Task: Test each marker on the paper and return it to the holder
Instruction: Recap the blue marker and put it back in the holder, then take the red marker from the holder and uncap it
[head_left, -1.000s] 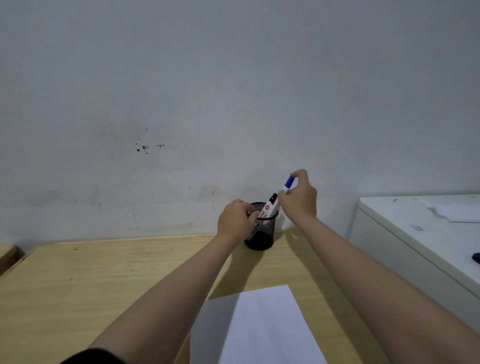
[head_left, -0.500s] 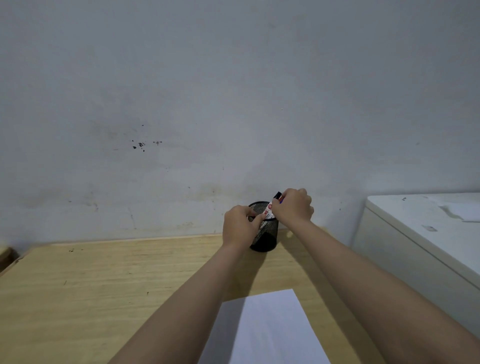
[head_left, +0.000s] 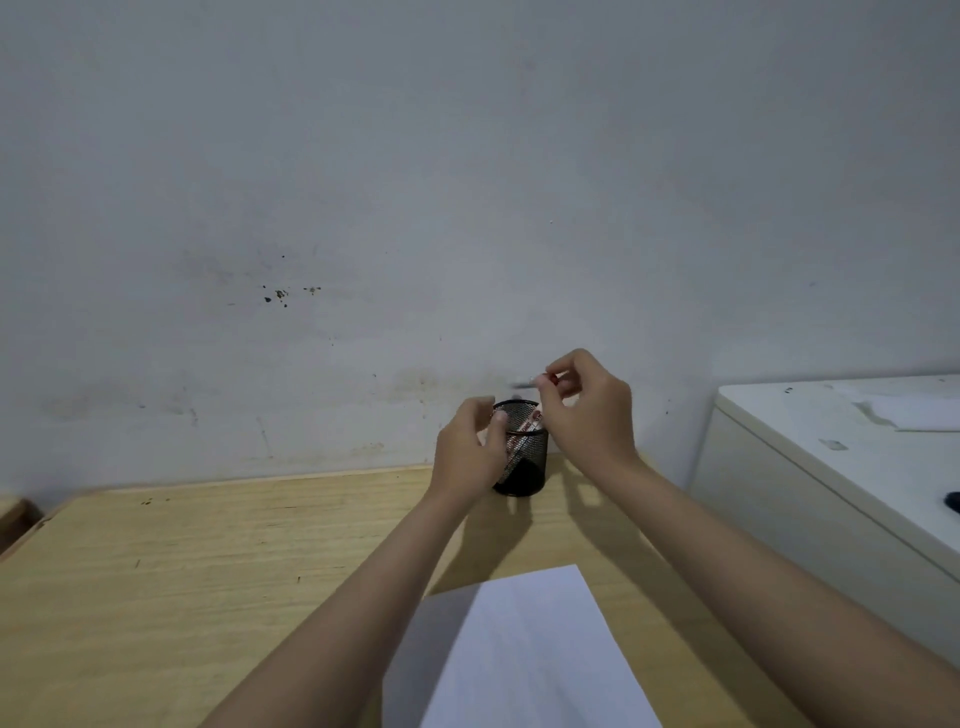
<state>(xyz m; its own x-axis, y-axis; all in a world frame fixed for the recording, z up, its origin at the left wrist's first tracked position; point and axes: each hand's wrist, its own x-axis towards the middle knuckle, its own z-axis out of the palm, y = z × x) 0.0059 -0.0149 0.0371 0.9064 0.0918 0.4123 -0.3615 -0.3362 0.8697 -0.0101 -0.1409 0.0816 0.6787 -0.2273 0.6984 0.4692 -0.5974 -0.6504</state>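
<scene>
Wooden tabletop (head_left: 182, 597) fills the lower half of the view, pale and scuffed, ending at a grey, stained wall (head_left: 467, 182). A white cabinet (head_left: 810, 467) stands off to the outer side of the right forearm. A white sheet of paper (head_left: 524, 660) lies flat on the wood between the two forearms, well short of the fingers and nearer the person.

At the far edge of the table, just under the fingertips, stands a black mesh holder (head_left: 522, 449). Markers with white, red-printed barrels (head_left: 523, 422) lean inside it, their upper ends at the rim and their lower parts seen through the mesh.

The left hand (head_left: 470, 449) curls against the holder's near left side, thumb at the rim, fingers bent around the mesh; it touches the holder, though how firmly it grips cannot be told. The right hand (head_left: 587, 410) is raised just above and to the right of the rim, thumb and forefinger pinched on the red end of a marker (head_left: 549, 379). That marker is blurred, and a faint streak runs leftward from the fingertips over the holder's mouth.
</scene>
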